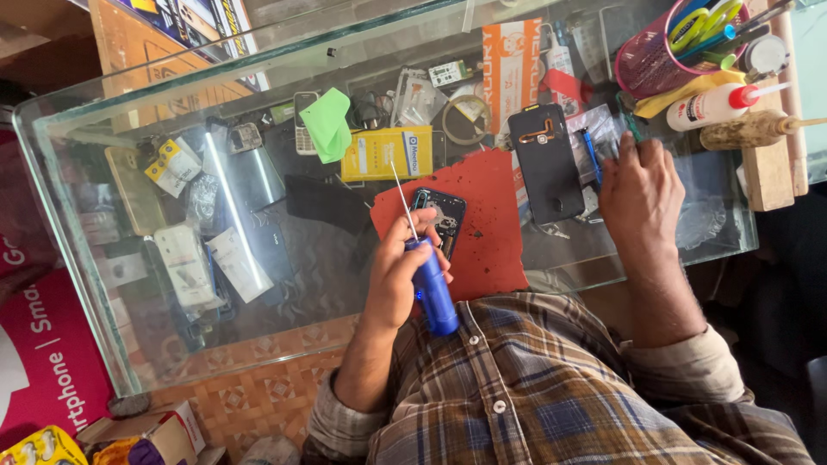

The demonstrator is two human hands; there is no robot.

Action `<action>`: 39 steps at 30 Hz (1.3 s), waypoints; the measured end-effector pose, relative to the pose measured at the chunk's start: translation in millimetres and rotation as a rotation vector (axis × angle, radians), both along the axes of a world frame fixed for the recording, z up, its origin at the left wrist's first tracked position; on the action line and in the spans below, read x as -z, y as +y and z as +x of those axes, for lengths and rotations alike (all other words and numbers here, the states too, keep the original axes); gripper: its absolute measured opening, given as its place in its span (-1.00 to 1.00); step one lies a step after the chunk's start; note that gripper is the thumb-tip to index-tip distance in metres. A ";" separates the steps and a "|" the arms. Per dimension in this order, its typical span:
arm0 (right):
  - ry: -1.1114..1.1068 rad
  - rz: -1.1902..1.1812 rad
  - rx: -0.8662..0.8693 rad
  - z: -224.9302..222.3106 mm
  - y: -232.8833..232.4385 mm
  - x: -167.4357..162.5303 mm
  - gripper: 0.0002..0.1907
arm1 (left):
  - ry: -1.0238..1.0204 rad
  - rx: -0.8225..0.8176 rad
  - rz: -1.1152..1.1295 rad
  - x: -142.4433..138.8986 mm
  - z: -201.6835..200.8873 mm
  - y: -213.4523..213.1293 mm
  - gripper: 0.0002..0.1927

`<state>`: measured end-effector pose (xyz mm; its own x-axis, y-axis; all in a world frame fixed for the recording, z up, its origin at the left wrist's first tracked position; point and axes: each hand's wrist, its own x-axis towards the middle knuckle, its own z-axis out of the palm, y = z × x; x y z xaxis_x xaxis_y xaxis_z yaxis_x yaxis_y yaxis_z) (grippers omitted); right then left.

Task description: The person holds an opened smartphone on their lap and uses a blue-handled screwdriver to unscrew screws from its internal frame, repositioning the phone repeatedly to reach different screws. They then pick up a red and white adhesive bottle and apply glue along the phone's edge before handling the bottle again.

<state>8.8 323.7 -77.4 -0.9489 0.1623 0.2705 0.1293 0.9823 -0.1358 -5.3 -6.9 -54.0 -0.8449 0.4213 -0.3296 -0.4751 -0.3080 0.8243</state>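
Blue screwdriver [432,293] clenched in left hand [398,267], tip raised off opened phone [439,220] just beyond grip; right hand [637,194] laid flat, released, on desk [345,258] for parts.

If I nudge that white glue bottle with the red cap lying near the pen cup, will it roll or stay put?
The white glue bottle lies on its side and looks round, so it would probably roll if pushed across its length. Its tapered red nozzle would likely make it curve rather than run straight. The brown bottle beside it and the wooden block may stop it.

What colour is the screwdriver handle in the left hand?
Blue; the screwdriver in the left hand shows best in the head view.
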 end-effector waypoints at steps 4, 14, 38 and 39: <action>0.107 -0.054 -0.128 -3.7 -29.4 -24.5 -0.73 | 0.091 0.003 -0.135 -2.9 0.0 14.7 -0.42; -0.552 -1.055 -0.392 17.6 -94.6 -24.5 -0.44 | 0.402 0.073 -0.708 -19.3 0.2 26.1 -0.45; -0.397 -0.816 -0.472 41.6 -65.6 -50.9 -0.41 | 0.399 -0.032 -0.523 8.1 -33.2 9.1 -0.60; -0.391 -0.758 -0.492 40.5 -63.4 -56.4 -0.38 | 0.315 0.003 -0.448 1.0 -33.2 7.0 -0.64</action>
